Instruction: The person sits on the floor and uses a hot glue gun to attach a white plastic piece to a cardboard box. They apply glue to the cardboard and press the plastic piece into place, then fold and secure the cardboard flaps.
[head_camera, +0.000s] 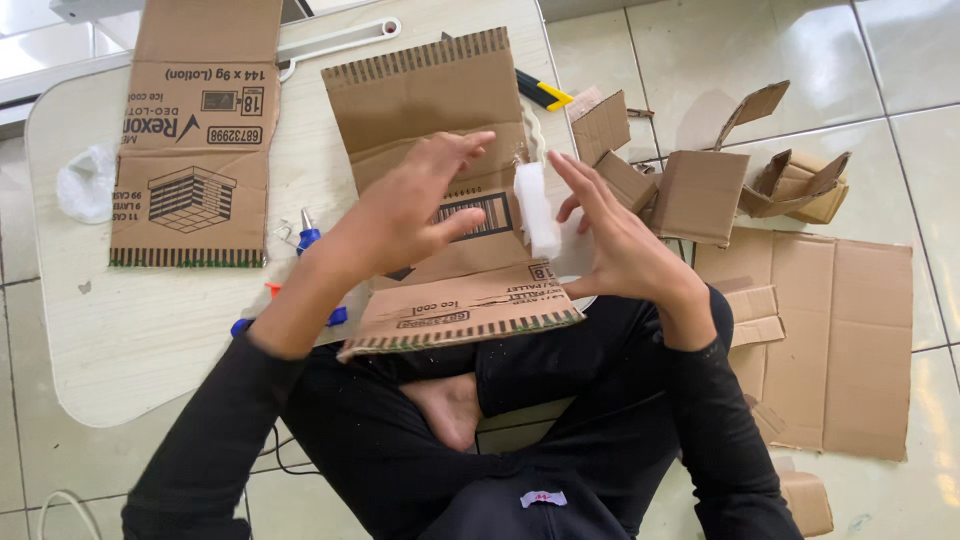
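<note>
While my left hand (400, 215) hovers spread over the folded cardboard sheet (455, 190) on the tabletop (130, 320), I'd steady the white strip (537, 208) (upright at that sheet's right edge) with my right hand (620, 245), fingers apart, touching lightly.

We hold our left hand (405, 215) and right hand (615, 240) raised, fingers spread open, palms facing each other.

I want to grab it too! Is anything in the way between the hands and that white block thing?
Nothing visible is. The white block stands on the cardboard sheet between both hands. The right hand has fingers right beside it, perhaps touching. The left hand hovers open just on the other side, with only bare cardboard between.
</note>
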